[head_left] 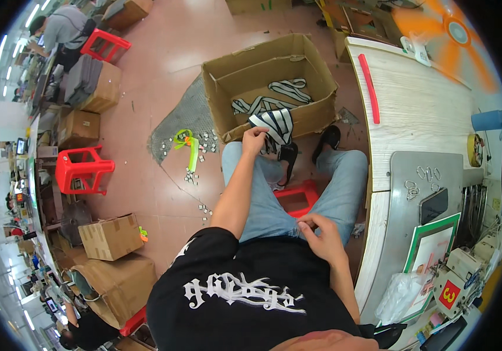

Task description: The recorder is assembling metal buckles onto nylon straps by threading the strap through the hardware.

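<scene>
My left hand reaches to the near wall of an open cardboard box, its fingers closed on a bundle of white and dark striped straps. The bundle hangs over the box's near edge, above my foot. More striped webbing lies looped on the bottom of the box. My right hand is at my lap over the jeans, thumb and fingers pinched together. Whatever it may hold is too small to make out.
To my right stands a table with a red tube, metal rings, a phone and a sewing machine. An orange fan spins behind. Small metal pieces and a yellow-green ribbon lie on the floor; red stools stand left.
</scene>
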Demonstrator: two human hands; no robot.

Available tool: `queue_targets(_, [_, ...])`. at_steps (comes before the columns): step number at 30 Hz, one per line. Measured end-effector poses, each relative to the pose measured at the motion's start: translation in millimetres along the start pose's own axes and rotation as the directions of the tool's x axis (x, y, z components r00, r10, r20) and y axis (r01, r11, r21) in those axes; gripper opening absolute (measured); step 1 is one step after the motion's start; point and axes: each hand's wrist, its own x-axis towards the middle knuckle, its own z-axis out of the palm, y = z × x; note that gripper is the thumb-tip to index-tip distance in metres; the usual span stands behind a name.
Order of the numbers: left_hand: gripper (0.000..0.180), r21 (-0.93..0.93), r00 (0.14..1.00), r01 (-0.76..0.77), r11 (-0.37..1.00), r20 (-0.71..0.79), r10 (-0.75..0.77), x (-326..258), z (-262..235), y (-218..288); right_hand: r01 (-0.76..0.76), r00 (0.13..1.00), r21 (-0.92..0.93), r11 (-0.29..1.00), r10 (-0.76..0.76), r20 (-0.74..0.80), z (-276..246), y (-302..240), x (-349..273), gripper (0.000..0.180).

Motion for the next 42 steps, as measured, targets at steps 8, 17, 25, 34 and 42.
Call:
queue_targets(8, [0.030, -0.282, 0.974, -0.182, 0.942, -0.180, 0.134, -40, -24, 41, -0.033, 0.995, 0.082, 0.996, 0.041, -0.095, -20, 11, 48, 0.011])
queue_targets(17, [0.013, -0.611, 0.968, -0.199, 0.766, -0.001, 0.251, -132, -67, 176, 0.199, 0.978, 0.006, 0.980, -0.198, -0.065, 22, -2, 115, 0.057])
queue_targets(25, [0.014, -0.706, 0.879, -0.457, 0.541, -0.263, 0.398, -182, -86, 265, 0.155, 0.953, 0.161, 0.975, -0.191, 0.235, 83, -22, 151, 0.028])
queue_targets(34, [0.020, -0.722, 0.835, -0.544, 0.428, -0.416, 0.360, -77, -128, 241, 0.088, 0.984, 0.427, 0.900, -0.145, 0.102, -22, -56, 27, 0.030])
queue_targets(42, [0.030, 0.116, 0.938, -0.340, 0.933, -0.029, 0.346, -66, -122, 134, 0.214, 0.974, 0.232, 0.949, -0.226, 0.024, -82, -90, -30, 0.058])
